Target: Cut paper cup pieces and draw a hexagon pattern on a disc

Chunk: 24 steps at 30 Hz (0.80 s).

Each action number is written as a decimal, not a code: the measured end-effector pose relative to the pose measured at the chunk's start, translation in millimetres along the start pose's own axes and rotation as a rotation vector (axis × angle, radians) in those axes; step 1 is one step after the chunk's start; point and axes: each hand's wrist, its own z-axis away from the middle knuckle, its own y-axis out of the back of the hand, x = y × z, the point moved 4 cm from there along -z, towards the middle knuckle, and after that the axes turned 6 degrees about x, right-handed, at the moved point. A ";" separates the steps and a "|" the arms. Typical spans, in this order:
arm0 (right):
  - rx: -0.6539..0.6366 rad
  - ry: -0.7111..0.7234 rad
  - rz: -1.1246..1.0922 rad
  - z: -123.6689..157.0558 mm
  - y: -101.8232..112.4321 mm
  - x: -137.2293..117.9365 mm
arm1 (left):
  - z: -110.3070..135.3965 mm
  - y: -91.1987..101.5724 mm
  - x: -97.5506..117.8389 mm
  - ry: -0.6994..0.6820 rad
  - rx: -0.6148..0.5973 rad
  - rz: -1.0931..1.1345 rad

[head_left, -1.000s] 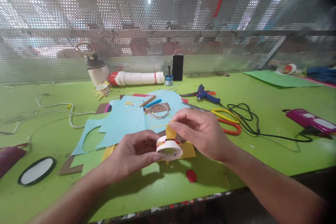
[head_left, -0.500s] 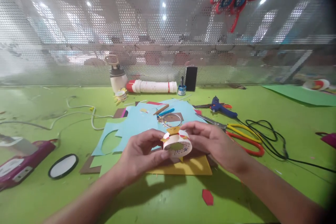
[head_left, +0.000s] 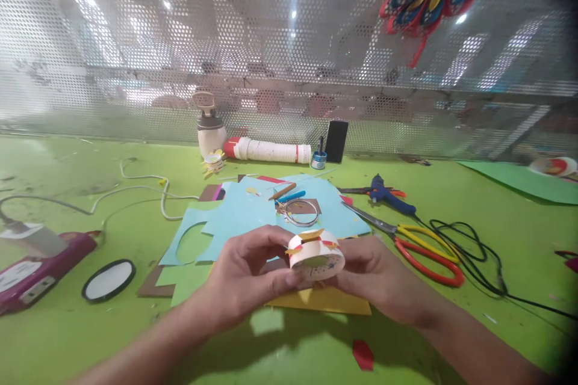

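Observation:
Between my two hands a short white paper-cup piece [head_left: 316, 258] is held above the papers, with yellow and red paper bits round its side. My left hand [head_left: 253, 267] is closed on its left side, thumb low near the bottom edge. On the other side my right hand [head_left: 372, 274] grips it too, its fingertips partly hidden behind the piece. Under the hands lie a yellow sheet [head_left: 334, 302] and light blue paper [head_left: 244, 207]. A silver ring [head_left: 301, 213], a brown pen-like stick [head_left: 283, 191] and a blue one [head_left: 291, 196] rest on the blue paper.
Scissors [head_left: 428, 252] and a blue glue gun [head_left: 383, 194] with a black cord lie right. A purple power strip [head_left: 49, 274] and a black-rimmed oval [head_left: 109, 281] are left. Behind stand a spray bottle [head_left: 211, 135], a white cup tube [head_left: 273, 150], a blue jar [head_left: 318, 159] and a phone [head_left: 336, 141].
The cup piece has tilted, so its yellow top flap lies flatter and less of its open end shows. My right-hand fingers have moved lower behind it. The view has shifted slightly.

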 end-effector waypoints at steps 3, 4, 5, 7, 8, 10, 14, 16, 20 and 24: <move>0.020 0.001 0.056 -0.5 1.0 2.1 | 0.4 0.6 -1.6 0.078 0.025 0.036; 0.024 -0.005 0.080 -0.6 1.3 3.2 | 0.4 1.1 -2.5 0.097 0.033 0.048; 0.025 -0.010 0.106 -0.6 1.5 4.3 | 0.3 1.8 -3.7 0.111 0.041 0.052; 0.029 -0.013 0.156 -0.7 1.8 5.9 | -0.6 4.1 -6.5 0.108 0.053 0.050; 0.030 -0.010 0.181 -0.8 1.9 6.2 | -1.2 5.4 -8.0 0.096 0.055 0.052; 0.030 0.001 0.223 -1.0 2.1 6.2 | -2.5 7.7 -11.3 0.077 0.053 0.061; 0.024 -0.015 0.254 -0.8 2.8 7.1 | -4.2 9.2 -12.4 0.103 0.076 0.064; 0.034 -0.038 0.267 -0.3 3.5 8.2 | -4.0 8.0 -9.8 0.140 0.095 0.047; 0.071 -0.052 0.305 0.1 4.5 8.8 | -3.0 7.4 -6.4 0.199 0.148 0.055; 0.074 -0.058 0.333 -1.0 4.3 9.3 | -4.8 9.8 -9.1 0.207 0.160 0.083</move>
